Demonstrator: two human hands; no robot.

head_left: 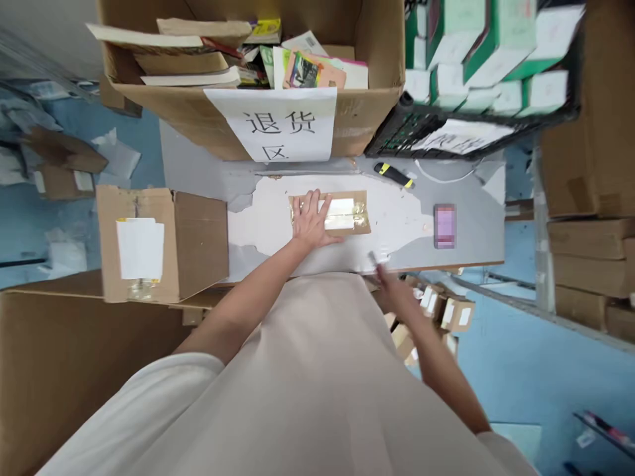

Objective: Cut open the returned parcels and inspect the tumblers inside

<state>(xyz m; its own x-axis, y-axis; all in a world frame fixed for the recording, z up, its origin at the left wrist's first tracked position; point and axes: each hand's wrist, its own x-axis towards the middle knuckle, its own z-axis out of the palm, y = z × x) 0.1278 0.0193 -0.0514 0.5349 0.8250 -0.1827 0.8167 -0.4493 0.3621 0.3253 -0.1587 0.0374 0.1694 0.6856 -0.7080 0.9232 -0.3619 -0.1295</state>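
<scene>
My left hand (pixel 311 221) lies with fingers spread on the left part of a small flat cardboard parcel (pixel 362 228). The parcel bears a white label (pixel 341 215) and shiny tape. Near the table's front edge, my right hand (pixel 394 291) is closed around a slim dark tool (pixel 373 258) whose tip points up and left. Motion blurs it, so its exact kind does not show. Behind and to the right of the parcel rests a black and yellow box cutter (pixel 393 175).
A big carton of books (pixel 370 125) and a black crate (pixel 397 132) of green-white boxes stand at the back. On the left is a taped carton (pixel 201 238); a pink rectangular item (pixel 445 226) lies right on the grey table (pixel 476 244). Small parcels (pixel 456 314) sit below.
</scene>
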